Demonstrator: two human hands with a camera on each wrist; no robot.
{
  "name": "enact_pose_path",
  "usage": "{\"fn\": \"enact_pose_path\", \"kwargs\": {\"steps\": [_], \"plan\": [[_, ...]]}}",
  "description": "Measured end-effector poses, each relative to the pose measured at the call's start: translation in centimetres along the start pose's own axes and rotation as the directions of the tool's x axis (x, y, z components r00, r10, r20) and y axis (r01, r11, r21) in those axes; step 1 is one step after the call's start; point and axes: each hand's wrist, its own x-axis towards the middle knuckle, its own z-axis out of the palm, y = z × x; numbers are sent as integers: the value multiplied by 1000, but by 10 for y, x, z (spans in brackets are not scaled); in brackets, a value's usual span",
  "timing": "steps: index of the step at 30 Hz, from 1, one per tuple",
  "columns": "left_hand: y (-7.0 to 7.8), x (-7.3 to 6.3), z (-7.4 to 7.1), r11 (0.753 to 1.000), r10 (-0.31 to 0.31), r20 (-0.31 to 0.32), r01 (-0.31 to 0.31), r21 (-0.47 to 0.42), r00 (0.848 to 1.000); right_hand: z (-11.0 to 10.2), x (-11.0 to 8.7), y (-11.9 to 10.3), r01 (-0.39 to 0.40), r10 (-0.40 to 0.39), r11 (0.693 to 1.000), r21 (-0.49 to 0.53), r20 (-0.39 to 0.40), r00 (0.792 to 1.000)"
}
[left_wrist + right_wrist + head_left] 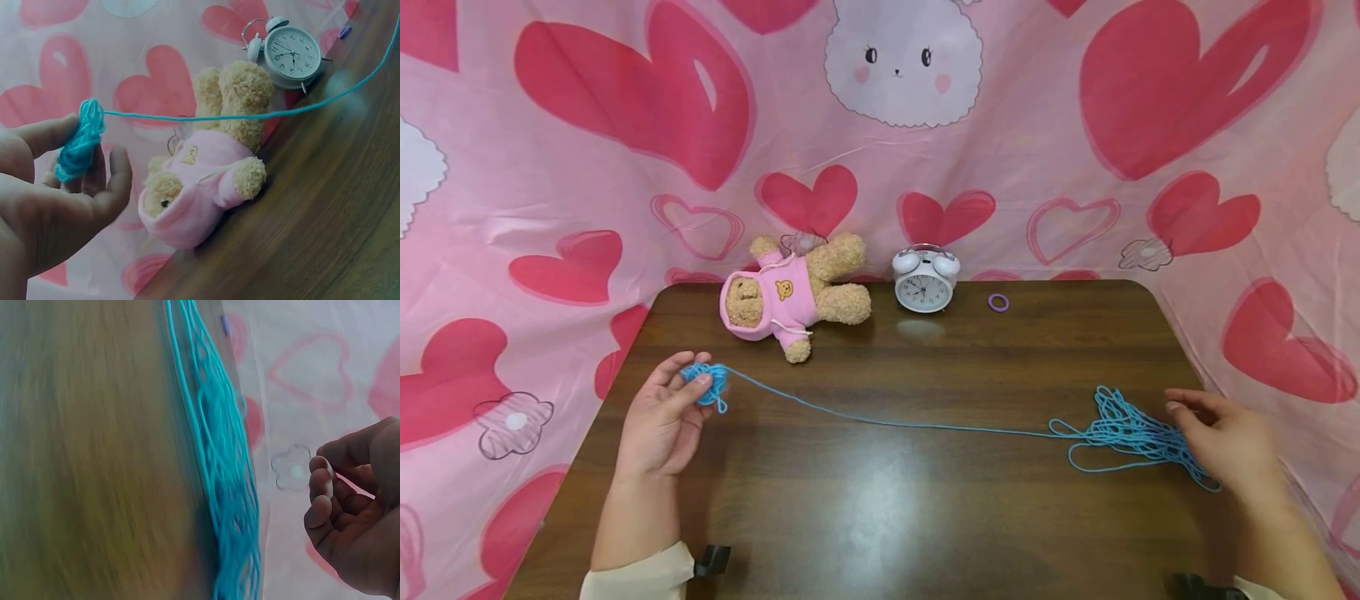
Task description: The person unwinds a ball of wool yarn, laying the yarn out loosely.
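Observation:
A small bundle of blue yarn [706, 383] is pinched between the thumb and fingers of my left hand [662, 421], held up over the table's left side. From it a single strand runs across to a loose, looped heap of the same yarn [1131, 435] on the right. My right hand [1236, 442] is beside the heap's right end, partly covering it in the head view. In the right wrist view its fingers [322, 481] are loosely bent with nothing visible between them, apart from the yarn.
On the brown wooden table [880, 517], a teddy bear [790, 290] in a pink hoodie lies at the back left. A white alarm clock [925, 283] stands at the back middle, with a purple ring [998, 302] to its right. Pink heart-patterned cloth [880, 150] hangs behind and beside the table.

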Motion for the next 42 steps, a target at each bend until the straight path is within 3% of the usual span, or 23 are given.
{"fn": "enact_pose_path", "kwargs": {"steps": [7,13,20,28,33,42], "plan": [[-4,1,4,998,-5,-9,5,61,1000,25,6,-33,54,-54,998,29,-5,999],[-6,1,4,999,-6,10,6,44,1000,44,11,-63,83,-85,995,48,39,996],[-8,2,7,992,-24,-63,32,123,998,70,16,-95,126,-137,984,125,85,987],[-10,2,12,979,-58,-92,74,188,994,98,17,-128,154,-186,967,200,148,971],[-14,2,16,985,-64,-85,77,157,994,116,17,-150,189,-234,948,256,159,959],[-22,1,24,987,-93,-3,93,132,996,147,13,-186,234,-317,913,333,220,922]]}}
